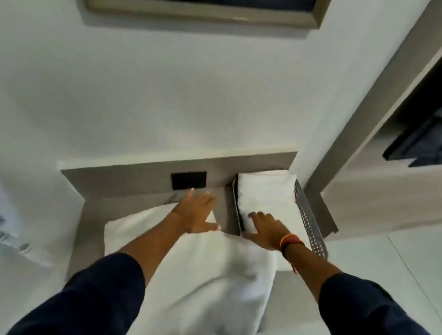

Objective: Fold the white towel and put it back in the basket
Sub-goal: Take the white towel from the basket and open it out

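**Two flat hands by the towel and the basket**

A big white towel (200,274) lies spread on the grey surface (92,215). It covers most of the middle and hangs over the near edge. Its far edge stops just short of the basket (309,221).

The basket is a metal one with little holes in its side. It sits in the far right corner of the surface, against the back wall panel (140,173). A folded white towel (266,196) already fills most of it.

The left hand (195,211) is flat with fingers spread, not holding anything. It rests at the far edge of the big towel, near a black socket (188,179).

The right hand (265,228) is flat and spread too, gripping nothing. Its fingers touch the near end of the folded towel in the basket.

A bare strip of surface shows along the left edge. A narrow gap stays free between the two hands.
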